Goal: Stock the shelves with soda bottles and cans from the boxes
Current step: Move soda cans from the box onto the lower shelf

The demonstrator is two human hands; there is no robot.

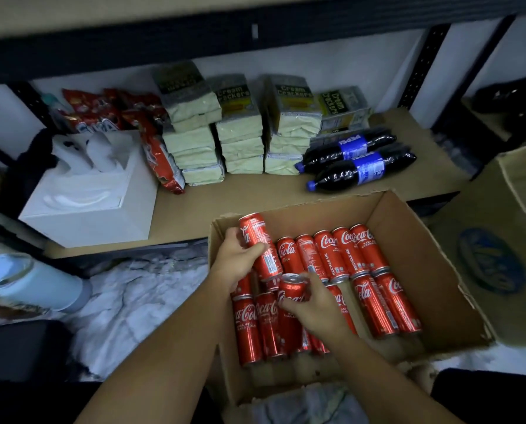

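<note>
Pick step: left hand [237, 261] grips a raised can [260, 246], right hand [313, 304] fingers curled round another can [292, 289] in the box [408, 240]; next, lift both onto shelf [255, 191] beside the Pepsi bottles [356, 160].

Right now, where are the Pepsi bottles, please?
In the head view, the Pepsi bottles lie sideways on the shelf, right of the cracker packs, beyond the can box.

Shop stockroom: metal rack shelf [255, 191] with stacked cracker packs [240, 130], snack bags [161, 160], carton [408, 228] of cola cans [371, 255].
</note>
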